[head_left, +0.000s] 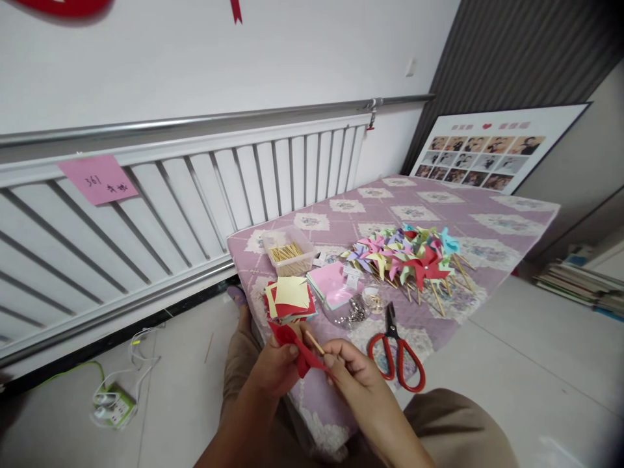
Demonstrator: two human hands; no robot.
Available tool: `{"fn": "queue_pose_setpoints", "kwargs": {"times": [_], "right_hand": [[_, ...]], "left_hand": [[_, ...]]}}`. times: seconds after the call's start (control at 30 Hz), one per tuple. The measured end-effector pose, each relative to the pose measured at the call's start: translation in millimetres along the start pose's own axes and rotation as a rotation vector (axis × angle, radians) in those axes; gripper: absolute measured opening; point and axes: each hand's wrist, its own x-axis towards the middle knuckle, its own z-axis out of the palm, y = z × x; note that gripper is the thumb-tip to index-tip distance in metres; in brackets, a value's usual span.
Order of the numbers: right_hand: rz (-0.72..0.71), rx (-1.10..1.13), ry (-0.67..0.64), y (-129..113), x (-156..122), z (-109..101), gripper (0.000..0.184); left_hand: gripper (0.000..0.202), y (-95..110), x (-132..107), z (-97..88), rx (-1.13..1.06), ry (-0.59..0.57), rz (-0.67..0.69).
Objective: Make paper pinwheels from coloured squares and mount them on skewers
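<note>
Between my hands, over the table's near edge, is a red paper pinwheel [305, 357] with folded blades. My left hand [277, 364] pinches it, thumb on top of the paper. A thin wooden stick [314, 342] slants across the paper, and the fingers of my right hand [351, 370] close around its near end and a tip of the red paper. Just beyond my left hand lies a stack of yellow and red paper squares [291, 292] with slit corners. Right of my right hand are red-handled scissors [397, 357].
Many finished paper pinwheels [409, 257] on sticks lie in a heap on the patterned tablecloth [414, 212]. A plastic box [291, 250] holds sticks. Nearby are pink paper [331, 284] and a bag of small metal pieces [355, 311]. Behind stands a white radiator [273, 169].
</note>
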Motion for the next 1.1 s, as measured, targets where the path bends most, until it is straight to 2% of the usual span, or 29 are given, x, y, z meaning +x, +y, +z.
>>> {"fn": "queue_pose_setpoints", "kwargs": {"times": [0.23, 0.53, 0.73, 0.9, 1.1], "right_hand": [[-0.039, -0.08, -0.032, -0.7, -2.5, 4.1, 0.025], [-0.058, -0.067, -0.028, -3.4, -6.6, 10.1, 0.026], [-0.027, -0.01, -0.032, -8.0, -9.1, 15.7, 0.026], [-0.012, 0.028, -0.031, -10.7, -10.4, 19.6, 0.03], [0.051, 0.11, -0.012, -9.4, -10.5, 20.9, 0.036]], "left_hand": [[0.027, 6.7, -2.3, 7.0, 0.004, -0.035, 0.037], [0.029, 9.8, -3.6, 9.5, 0.055, -0.047, 0.084], [0.034, 11.8, -5.3, 10.1, 0.09, -0.043, 0.121], [0.03, 12.4, -7.3, 6.0, 0.092, -0.072, 0.142], [0.028, 13.1, -6.4, 5.1, 0.1, -0.048, 0.145]]}}
